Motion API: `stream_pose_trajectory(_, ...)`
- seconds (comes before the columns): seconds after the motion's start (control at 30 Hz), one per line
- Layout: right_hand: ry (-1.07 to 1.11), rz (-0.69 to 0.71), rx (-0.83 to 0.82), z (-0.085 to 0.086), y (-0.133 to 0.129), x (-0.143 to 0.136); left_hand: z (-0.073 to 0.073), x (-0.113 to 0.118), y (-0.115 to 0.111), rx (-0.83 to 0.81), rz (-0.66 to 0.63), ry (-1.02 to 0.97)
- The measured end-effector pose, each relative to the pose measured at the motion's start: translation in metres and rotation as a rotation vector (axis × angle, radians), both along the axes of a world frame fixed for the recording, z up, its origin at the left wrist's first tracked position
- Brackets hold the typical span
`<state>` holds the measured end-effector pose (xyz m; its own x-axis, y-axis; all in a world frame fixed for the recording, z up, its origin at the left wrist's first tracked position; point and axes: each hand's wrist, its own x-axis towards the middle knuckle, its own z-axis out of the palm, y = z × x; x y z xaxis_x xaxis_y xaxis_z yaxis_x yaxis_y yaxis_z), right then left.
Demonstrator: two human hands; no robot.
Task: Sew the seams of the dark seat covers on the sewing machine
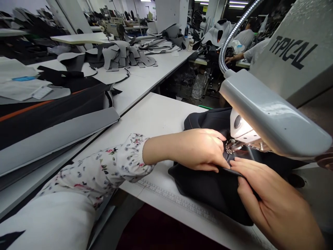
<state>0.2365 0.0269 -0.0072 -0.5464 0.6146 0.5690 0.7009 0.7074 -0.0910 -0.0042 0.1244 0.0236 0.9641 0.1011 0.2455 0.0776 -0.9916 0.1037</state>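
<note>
A black fabric piece [210,189] lies under the presser foot [230,146] of a sewing machine [241,130], with part of it bunched behind the needle area. My left hand [201,149] reaches in from the left, its bent fingers gripping the fabric just left of the foot. On the near side, my right hand [273,198] pinches a folded edge of the same cloth, thumb below and fingers on top. The fingertips of both hands come close together in front of the foot. A lamp [273,114] lights this spot and hides part of the machine head.
A printed ruler [171,196] runs along the near edge of the white machine table [151,121]. Long grey and black panels [57,128] are stacked at left. Cut grey pieces [122,55] lie on the table behind. Another person's arm [238,58] shows at back right.
</note>
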Motion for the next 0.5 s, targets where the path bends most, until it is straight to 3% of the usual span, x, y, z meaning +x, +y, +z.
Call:
stream_pose_trajectory(0.23, -0.037, 0.013, 0.028, 0.001, 0.010, 0.012, -0.017, 0.005, -0.023, 0.267, 0.115, -0.218)
stream_pose_trajectory(0.5, 0.006, 0.040, 0.037, -0.002, 0.021, 0.015, -0.035, 0.022, -0.051, 0.389, 0.378, -0.323)
